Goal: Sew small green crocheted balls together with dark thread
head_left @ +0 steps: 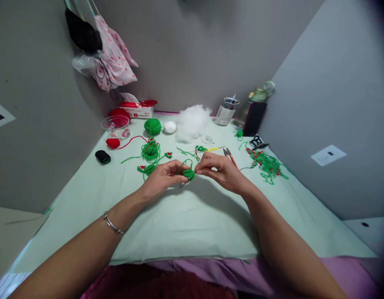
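Note:
Between thumb and fingers, my left hand [165, 177] holds a small green crocheted piece [189, 174] above the middle of the table. A green yarn loop rises from the piece, and a thin dark loop hangs below it. My right hand [219, 170] is pinched at the piece's right side; what its fingertips hold is too small to make out. Just beyond it lie a yellow-handled hook [213, 149] and scissors [230, 155] with orange handles, partly hidden by that hand. Green crocheted pieces with red and white parts [150, 169] lie behind my left hand.
A green yarn ball [152, 126], white ball [169, 127], white stuffing [193, 122] and a can [226, 112] stand along the back. Tangled yarn [268, 166] lies right; a plastic tub [116, 128], red yarn [113, 143] and black roll [102, 157] lie left. A phone [255, 119] leans on a bottle.

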The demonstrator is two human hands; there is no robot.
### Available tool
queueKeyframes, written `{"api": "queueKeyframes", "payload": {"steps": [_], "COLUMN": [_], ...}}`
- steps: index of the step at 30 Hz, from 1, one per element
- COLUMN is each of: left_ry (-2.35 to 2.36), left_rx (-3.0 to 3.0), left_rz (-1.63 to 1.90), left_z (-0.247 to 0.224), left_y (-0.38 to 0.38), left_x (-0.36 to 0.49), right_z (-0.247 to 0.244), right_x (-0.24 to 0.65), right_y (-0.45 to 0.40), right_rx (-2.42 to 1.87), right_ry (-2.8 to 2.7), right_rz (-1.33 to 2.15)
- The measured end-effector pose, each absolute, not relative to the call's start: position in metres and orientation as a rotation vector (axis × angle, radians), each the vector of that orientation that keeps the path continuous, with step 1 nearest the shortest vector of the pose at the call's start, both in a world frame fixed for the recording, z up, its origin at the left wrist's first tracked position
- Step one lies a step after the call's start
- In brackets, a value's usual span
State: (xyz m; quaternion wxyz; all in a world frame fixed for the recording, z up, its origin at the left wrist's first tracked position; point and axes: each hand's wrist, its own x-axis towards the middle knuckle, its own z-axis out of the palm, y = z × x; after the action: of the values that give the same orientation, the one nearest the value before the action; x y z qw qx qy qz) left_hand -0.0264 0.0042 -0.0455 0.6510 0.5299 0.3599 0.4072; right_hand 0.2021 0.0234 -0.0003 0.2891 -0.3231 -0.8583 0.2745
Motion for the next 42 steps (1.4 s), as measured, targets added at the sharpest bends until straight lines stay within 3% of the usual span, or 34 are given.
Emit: {"api": "queueKeyframes", "payload": {"steps": [25, 29, 38, 42], "left_ry": [0.806, 0.822, 0.909, 0.887], "left_rx": [1.209, 1.206, 1.336, 1.428], "left_rz": [1.026, 1.06, 1.128, 1.145], "left_z": [-0.046, -0.042, -0.046, -0.05], "left_y": [0.004, 0.004, 0.004, 0.005], "left_x": [-0.025, -0.024, -0.018, -0.017], "right_z": [-0.01, -0.009, -0.022, -0.008], "right_x": [0.184, 0.176, 0.165, 0.156], "right_y": [0.017, 0.007, 0.001, -0.012], "right_rx": [-0.963, -0.958, -1.074, -0.922], "right_ry": [-1.947, -2.032, -2.485, -2.24], "right_rz": [1.057, 0.837, -0.148, 0.014]}}
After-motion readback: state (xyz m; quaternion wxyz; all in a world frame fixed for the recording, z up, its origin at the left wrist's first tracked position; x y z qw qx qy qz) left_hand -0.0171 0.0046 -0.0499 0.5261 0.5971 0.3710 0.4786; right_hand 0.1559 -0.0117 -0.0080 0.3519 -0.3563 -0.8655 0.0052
